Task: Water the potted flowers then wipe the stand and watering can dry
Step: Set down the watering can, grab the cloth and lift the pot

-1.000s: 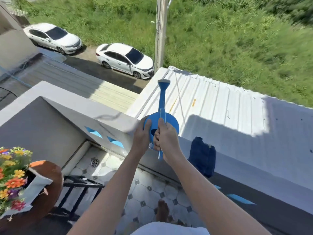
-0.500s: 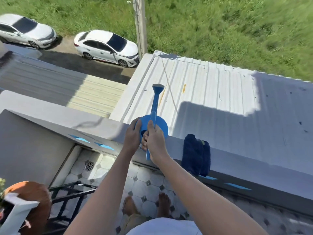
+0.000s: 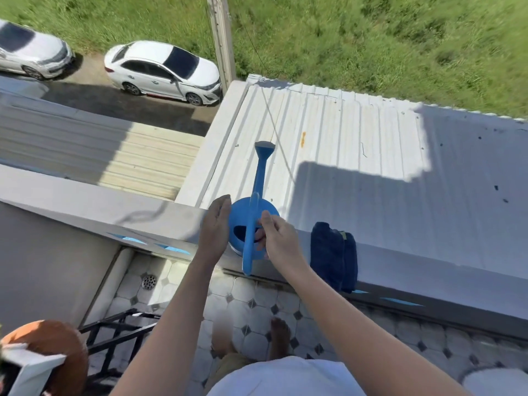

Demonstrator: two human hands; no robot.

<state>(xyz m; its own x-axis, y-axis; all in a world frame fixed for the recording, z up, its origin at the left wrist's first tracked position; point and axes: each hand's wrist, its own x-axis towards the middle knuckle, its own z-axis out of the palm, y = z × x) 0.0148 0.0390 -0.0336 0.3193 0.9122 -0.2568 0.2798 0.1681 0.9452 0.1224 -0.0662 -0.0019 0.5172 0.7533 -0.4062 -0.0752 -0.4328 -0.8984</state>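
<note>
Fingers (image 3: 221, 207) of left hand (image 3: 213, 230): straight, held together, palm flat against the left side of the blue plastic watering can (image 3: 253, 232); not curled round it. Right hand (image 3: 278, 238): thumb and fingers loosely bent around the can's long blue handle strip, fingertips at the handle. Whether they actually pinch it or sit just off it — cannot tell, motion blur there.

Can sits upright on top of the grey concrete balcony ledge (image 3: 114, 207), spout pointing away from the person, out over the white corrugated metal roof (image 3: 328, 132). Fill opening faces up, dark inside.

Folded dark blue cloth (image 3: 333, 255) draped over the same ledge, just to the right of the can, near the right hand, not touching either.

Bottom-left corner: round terracotta-coloured stand top (image 3: 54, 347) with a white pot (image 3: 31, 367) on it, mostly cut off by the frame. Black metal frame (image 3: 114, 335) next to it on the tiled balcony floor (image 3: 248, 307). Floor drain (image 3: 149, 281) in the corner of the floor.

Bare feet visible on the tiles below the arms.

Beyond the ledge: two white cars (image 3: 163, 71) parked on the road, a concrete pole (image 3: 221, 38), grass.
</note>
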